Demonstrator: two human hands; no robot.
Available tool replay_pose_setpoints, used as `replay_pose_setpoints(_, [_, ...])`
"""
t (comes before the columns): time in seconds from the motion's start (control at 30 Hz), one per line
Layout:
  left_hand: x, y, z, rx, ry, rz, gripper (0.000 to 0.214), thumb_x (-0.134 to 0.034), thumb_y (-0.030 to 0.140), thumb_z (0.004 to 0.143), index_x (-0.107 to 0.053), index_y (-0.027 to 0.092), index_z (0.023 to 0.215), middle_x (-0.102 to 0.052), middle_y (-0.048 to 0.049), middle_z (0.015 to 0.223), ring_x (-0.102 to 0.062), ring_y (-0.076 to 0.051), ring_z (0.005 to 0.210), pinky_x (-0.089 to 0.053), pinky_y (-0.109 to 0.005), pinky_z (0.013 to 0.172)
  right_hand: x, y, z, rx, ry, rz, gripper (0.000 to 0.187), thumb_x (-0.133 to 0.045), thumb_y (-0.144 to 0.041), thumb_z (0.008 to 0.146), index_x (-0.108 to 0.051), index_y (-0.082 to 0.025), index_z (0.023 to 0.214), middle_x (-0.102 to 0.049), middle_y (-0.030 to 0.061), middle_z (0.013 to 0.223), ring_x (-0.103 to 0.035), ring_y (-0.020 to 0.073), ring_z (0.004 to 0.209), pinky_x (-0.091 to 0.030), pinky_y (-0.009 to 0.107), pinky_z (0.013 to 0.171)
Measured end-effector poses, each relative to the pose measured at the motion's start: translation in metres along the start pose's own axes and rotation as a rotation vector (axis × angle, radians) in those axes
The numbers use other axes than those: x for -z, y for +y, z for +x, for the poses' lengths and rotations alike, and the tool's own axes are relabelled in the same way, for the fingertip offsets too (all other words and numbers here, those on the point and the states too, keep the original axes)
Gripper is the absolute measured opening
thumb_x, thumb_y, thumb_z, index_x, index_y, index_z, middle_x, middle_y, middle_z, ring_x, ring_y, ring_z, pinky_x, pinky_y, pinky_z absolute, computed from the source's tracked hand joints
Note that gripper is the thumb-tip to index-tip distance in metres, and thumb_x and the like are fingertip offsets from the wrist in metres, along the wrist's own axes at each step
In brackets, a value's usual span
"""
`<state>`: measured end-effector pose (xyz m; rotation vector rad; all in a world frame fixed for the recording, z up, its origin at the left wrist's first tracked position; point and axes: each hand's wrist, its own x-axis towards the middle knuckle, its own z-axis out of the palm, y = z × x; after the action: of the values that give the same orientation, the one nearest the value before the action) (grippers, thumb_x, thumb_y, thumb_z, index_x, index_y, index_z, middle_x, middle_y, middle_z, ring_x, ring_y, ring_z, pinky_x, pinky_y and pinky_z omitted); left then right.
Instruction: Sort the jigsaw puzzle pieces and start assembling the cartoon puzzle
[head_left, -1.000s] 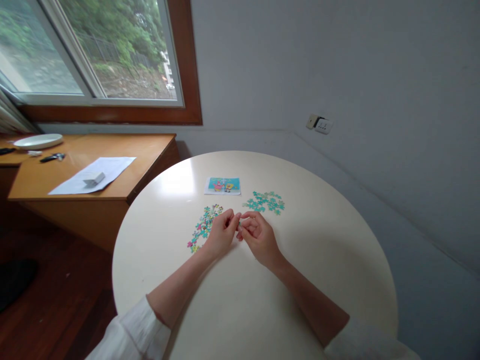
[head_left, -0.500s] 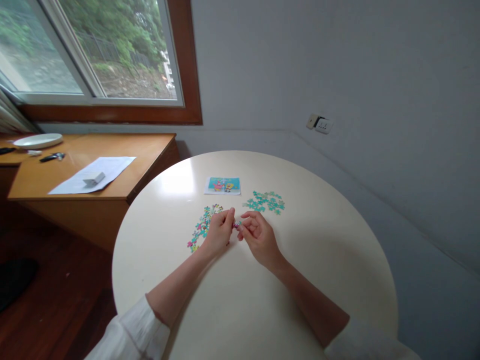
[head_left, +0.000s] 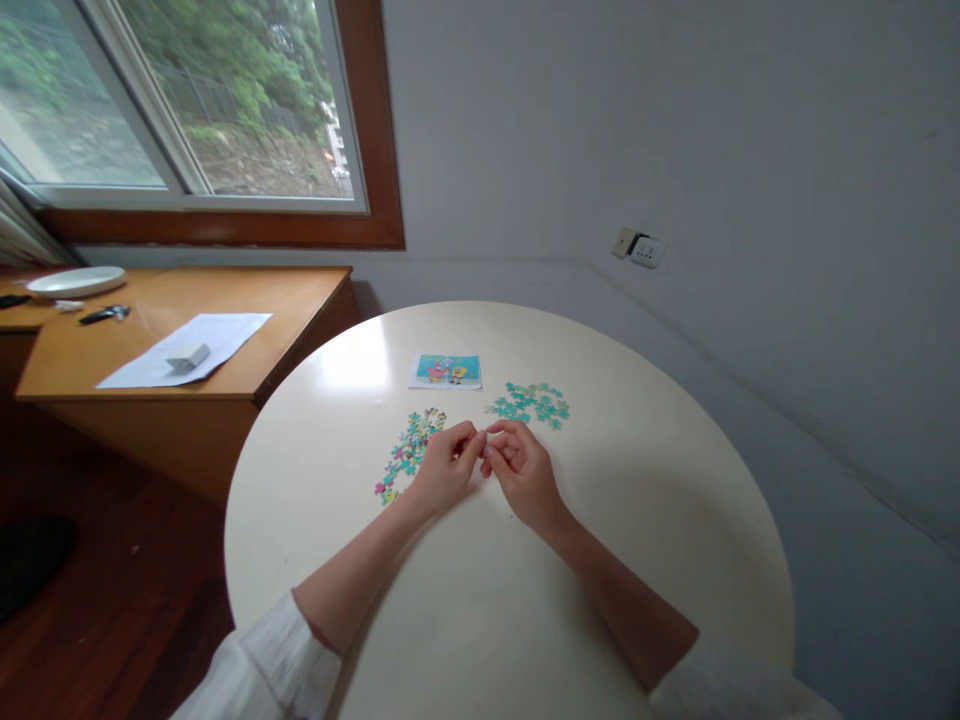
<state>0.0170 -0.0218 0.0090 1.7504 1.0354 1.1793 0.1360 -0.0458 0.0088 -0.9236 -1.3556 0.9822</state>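
My left hand [head_left: 446, 465] and my right hand [head_left: 523, 475] meet fingertip to fingertip just above the table. Both are closed in a pinch around small jigsaw puzzle pieces, which the fingers almost wholly hide now. Left of my left hand lies a loose heap of mixed-colour puzzle pieces [head_left: 409, 450], with pink, yellow and teal among them. Beyond my right hand spreads a group of mostly teal-green puzzle pieces [head_left: 529, 402]. A small picture card [head_left: 448, 371] with cartoon figures on a blue ground lies behind both groups.
Everything rests on a round cream table [head_left: 637, 560]. To the left stands a wooden desk [head_left: 172, 290] with a sheet of paper [head_left: 142, 370], a small white block [head_left: 187, 357] and a white plate [head_left: 79, 282]. A wall socket [head_left: 646, 251] sits at the right.
My left hand has turned and shifted slightly right, its fingertips now touching my right hand's. The small pink and white puzzle piece seen between them is now covered.
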Motion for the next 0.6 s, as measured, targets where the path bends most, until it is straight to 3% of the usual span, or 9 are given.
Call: replay_pose_setpoints(0.6, [-0.0004, 0.0066, 0.002, 0.088, 0.097, -0.044, 0.052, -0.041, 0.057, 0.078, -0.031, 0.019, 0.044, -0.032, 0.0056, 0.038, -0.028, -0.006, 0.039, -0.024, -0.023, 0.042, -0.0042, -0.0023, -0.0051, 0.027, -0.032, 0.04, 0.018, -0.057, -0.03, 0.078, -0.045, -0.023, 0.09, -0.053, -0.0061, 0.06, -0.055, 0.0097, 0.051, -0.046, 0.023, 0.051])
